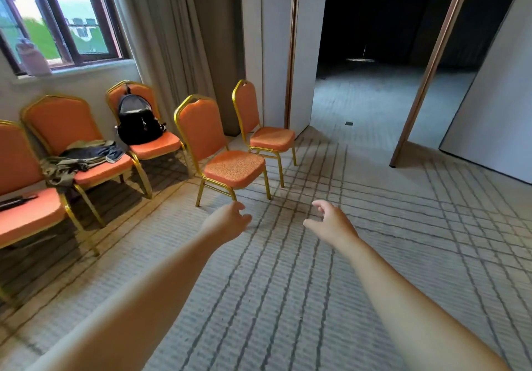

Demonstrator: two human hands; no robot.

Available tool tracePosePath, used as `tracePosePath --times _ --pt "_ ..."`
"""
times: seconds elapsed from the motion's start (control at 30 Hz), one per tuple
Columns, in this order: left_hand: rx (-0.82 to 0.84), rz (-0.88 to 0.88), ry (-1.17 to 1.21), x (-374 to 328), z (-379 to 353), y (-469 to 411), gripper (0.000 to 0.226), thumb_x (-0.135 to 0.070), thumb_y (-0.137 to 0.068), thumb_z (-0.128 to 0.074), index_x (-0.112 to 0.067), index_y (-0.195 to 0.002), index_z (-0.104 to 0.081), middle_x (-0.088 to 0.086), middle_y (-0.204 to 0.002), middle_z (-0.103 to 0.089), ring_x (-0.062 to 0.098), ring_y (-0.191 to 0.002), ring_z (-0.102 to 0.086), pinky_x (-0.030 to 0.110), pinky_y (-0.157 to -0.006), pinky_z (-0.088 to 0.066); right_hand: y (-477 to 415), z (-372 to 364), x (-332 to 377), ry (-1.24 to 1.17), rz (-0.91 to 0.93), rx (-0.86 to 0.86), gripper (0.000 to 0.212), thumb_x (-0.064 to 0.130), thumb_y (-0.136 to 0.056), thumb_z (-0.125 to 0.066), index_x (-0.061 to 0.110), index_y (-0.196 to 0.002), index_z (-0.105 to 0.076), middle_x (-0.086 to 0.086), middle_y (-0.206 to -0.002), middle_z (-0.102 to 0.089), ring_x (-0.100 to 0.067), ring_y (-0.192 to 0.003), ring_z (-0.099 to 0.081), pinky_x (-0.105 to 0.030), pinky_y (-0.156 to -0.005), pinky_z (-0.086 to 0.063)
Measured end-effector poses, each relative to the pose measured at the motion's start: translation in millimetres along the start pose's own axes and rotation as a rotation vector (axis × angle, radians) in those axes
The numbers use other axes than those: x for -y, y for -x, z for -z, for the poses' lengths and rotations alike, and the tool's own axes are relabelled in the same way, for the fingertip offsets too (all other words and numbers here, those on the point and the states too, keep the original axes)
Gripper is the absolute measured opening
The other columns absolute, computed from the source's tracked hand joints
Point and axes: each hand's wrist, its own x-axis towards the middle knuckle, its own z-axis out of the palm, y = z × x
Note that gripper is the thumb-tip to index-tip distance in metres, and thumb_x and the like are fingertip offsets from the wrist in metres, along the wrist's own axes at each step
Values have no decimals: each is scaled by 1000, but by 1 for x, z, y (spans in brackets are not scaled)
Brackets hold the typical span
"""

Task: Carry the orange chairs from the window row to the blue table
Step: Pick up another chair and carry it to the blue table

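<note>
Both bare arms reached forward over the patterned carpet (288,284), and neither hand held anything. The left hand (230,221) hung with its fingers loosely curled and empty, just in front of the front legs of the nearest orange chair (233,167), without touching it. The right hand (331,221) was spread in the same relaxed way, thumb out to the side, well apart from any chair. The nearest orange chair stood pulled out from the wall, its seat bare and its gold frame turned at an angle toward the room. Behind it and to its right stood a second bare chair (272,138), close to the white wall panel (305,53) at the edge of a dark doorway (374,25). Three more orange chairs stood in a row against the wall below the window (57,16): one carried a black backpack (138,120) propped upright against its back, the middle chair (63,117) had crumpled clothes (83,157) draped over its seat, and the leftmost chair (28,215), partly cut off by the frame, bore a flat dark object (14,201) too small to identify. A pale bottle (31,56) stood on the sill, and a grey curtain (161,39) hung beside the window.
</note>
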Motion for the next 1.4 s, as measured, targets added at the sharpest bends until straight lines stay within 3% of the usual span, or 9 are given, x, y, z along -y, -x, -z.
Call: tracePosePath --times 0.1,0.23,0.4,0.47,0.7,0.9,1.03,1.23,1.4 --pt "-14 34 15 -20 0 -66 48 -45 -94 -50 -23 -137 -47 -2 -128 -60 13 -102 -60 30 -88 -49 -81 18 9 18 40 0 58 35 -87 -66 25 -142 -47 -4 -145 -45 -22 -130 -48 -32 -93 -41" --pt "-10 85 8 -32 -1 -151 50 -45 -92 -50 -22 -136 -48 -1 -129 -60 15 -110 -59 32 -92 -49 -168 21 15 37 67 54 58 36 -87 -65 26 -140 -47 -2 -145 -45 -20 -129 -48 -34 -95 -43" --pt "-29 90 48 -36 -2 -276 45 -47 -89 -51 -25 -127 -56 -5 -115 -65 13 -94 -62 30 -78 -51 -293 13 24 51 85 90 61 36 -87 -66 25 -143 -46 -3 -146 -44 -21 -131 -47 -35 -101 -42" --pt "-30 103 64 -36 -3 -330 42 -46 -89 -51 -23 -122 -58 -3 -112 -65 14 -92 -62 31 -79 -53 -348 6 30 57 100 100 61 36 -86 -66 25 -142 -46 -4 -145 -44 -21 -129 -49 -35 -99 -44" --pt "-33 141 144 -47 20 -511 51 -46 -90 -52 -16 -132 -51 5 -129 -58 19 -104 -61 36 -90 -51 -519 -5 71 81 139 141 62 36 -87 -65 26 -144 -44 -1 -147 -42 -19 -132 -46 -34 -100 -42" --pt "-4 145 85 -54 23 -637 48 -44 -91 -52 -20 -132 -51 1 -124 -61 14 -92 -64 27 -67 -50 -643 -10 63 87 39 201 63 40 -85 -67 27 -143 -46 -3 -146 -43 -20 -130 -48 -32 -99 -42" --pt "2 168 64 -53 23 -719 50 -44 -91 -53 -18 -133 -50 1 -132 -57 15 -104 -59 32 -87 -50 -740 -21 69 63 45 231 64 40 -85 -67 26 -143 -45 -2 -146 -43 -21 -130 -48 -35 -100 -43" --pt "-57 270 112 -48 23 -863 46 -44 -90 -53 -17 -128 -54 1 -126 -60 18 -109 -59 36 -91 -51 -909 -42 91 121 154 346 62 41 -90 -63 29 -146 -40 -1 -149 -41 -20 -126 -50 -32 -85 -44" --pt "-106 384 178 -51 23 -956 46 -43 -91 -52 -17 -128 -53 2 -125 -61 18 -108 -59 35 -92 -50 -1031 -54 113 228 241 469 62 44 -89 -62 30 -145 -40 1 -148 -42 -20 -128 -47 -37 -94 -46"
